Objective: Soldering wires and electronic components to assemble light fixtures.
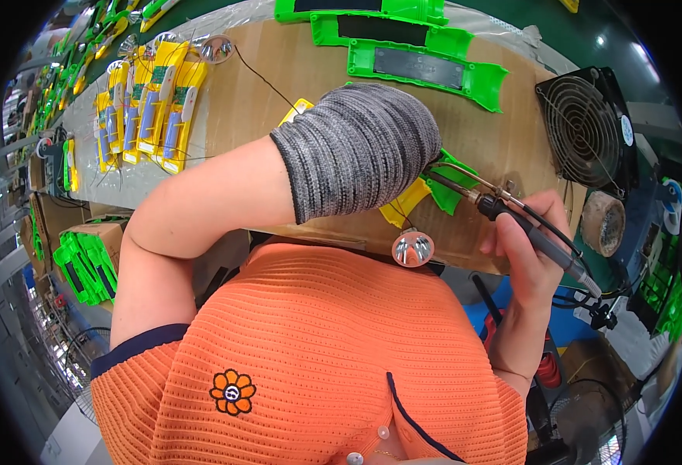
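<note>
Soldering iron point(544, 242), L of the blk. fan point(585, 128) and nearer me than it: dk. grey handle, blk. collar, slim metal shaft, w/ a thin metal tube alongside and a ribbed cable sleeve at the rear. My R hand point(530, 267) is closed round the handle; the tip is lost behind my grey-flecked knit sleeve point(364, 151), well L of the fan. My L hand is hidden by that sleeve, so I can't tell its grip. Under the shaft, L of the fan: a bright green casing point(461, 198), glossy, partly hidden; next to it a yellow part point(410, 203) and, nearer me, a round lamp reflector point(413, 249), silvery w/ a pinkish rim. Farther from me than these, upper L of the fan: green casings point(484, 77) w/ dk. panels. Far L of the fan: yellow casings point(155, 108) w/ blue cylinders and loose wires, on the desk point(240, 101). Just nearer me than the fan: a brownish tape roll point(602, 223). Labels: pale oval sticker point(627, 130) on the fan's R side, print too small to read.
</note>
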Demonstrator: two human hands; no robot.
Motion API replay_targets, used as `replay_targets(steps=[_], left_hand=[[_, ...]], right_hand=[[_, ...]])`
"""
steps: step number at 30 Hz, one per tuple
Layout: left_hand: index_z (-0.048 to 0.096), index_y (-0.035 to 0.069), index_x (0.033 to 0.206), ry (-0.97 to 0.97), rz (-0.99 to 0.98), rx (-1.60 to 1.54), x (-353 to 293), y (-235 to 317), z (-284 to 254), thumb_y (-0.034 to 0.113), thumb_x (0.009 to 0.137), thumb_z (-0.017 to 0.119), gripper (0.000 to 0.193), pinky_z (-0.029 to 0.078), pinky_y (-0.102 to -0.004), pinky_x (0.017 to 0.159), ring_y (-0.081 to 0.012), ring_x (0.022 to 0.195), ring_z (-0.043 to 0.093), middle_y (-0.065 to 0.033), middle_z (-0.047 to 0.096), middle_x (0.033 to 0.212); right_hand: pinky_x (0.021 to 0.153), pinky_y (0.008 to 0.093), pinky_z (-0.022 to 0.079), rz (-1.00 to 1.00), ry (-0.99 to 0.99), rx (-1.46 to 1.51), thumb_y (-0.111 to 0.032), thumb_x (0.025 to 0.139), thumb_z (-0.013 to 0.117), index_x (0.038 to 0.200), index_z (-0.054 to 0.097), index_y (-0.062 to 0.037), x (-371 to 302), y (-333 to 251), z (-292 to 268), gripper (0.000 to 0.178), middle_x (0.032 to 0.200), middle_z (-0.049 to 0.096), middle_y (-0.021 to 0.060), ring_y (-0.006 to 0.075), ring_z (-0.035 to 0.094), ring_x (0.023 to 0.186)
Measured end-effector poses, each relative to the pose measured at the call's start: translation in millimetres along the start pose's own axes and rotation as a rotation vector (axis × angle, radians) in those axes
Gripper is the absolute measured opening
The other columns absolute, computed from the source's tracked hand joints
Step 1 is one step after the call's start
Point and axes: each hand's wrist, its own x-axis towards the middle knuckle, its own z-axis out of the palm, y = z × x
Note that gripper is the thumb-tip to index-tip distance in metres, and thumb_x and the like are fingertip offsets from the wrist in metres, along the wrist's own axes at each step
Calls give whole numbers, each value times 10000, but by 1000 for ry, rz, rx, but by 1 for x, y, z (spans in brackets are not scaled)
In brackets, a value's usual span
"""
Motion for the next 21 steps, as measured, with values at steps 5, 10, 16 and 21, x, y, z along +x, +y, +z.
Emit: replay_targets(steps=[5, 10, 16, 21], left_hand=[[697, 60, 845, 21, -9, -38, -4, 3, -7, 143, 810, 623, 117, 525, -411, 675, -333, 739, 643, -153, 628, 775], [703, 57, 849, 27, 3, -12, -2, -2, -4, 143, 805, 630, 121, 530, -412, 677, -338, 740, 649, -158, 640, 771], [666, 20, 843, 94, 27, -125, -2, -4, 4, 147, 764, 659, 149, 518, -437, 636, -361, 707, 649, -193, 638, 747], [696, 61, 864, -16, -247, -56, -6, 0, -13, 177, 821, 642, 134, 522, -421, 699, -340, 748, 644, -144, 637, 751]], right_hand=[[539, 218, 476, -8, -1, -42, 23, 861, 660, 945, 499, -6, -2, -5, 0, 184, 776, 649, 95, 116, 625, 603], [684, 360, 578, -105, 112, 207, -33, 903, 631, 969, 485, -19, -12, 13, -2, 161, 753, 622, 123, 155, 587, 568], [1097, 657, 307, -24, 279, 643, -134, 986, 531, 1000, 504, -76, -18, 25, 35, 65, 639, 498, 31, 206, 609, 672], [1109, 643, 300, -101, 185, 735, -111, 992, 503, 1028, 510, -81, 4, 27, 41, 47, 651, 505, 29, 197, 597, 662]])
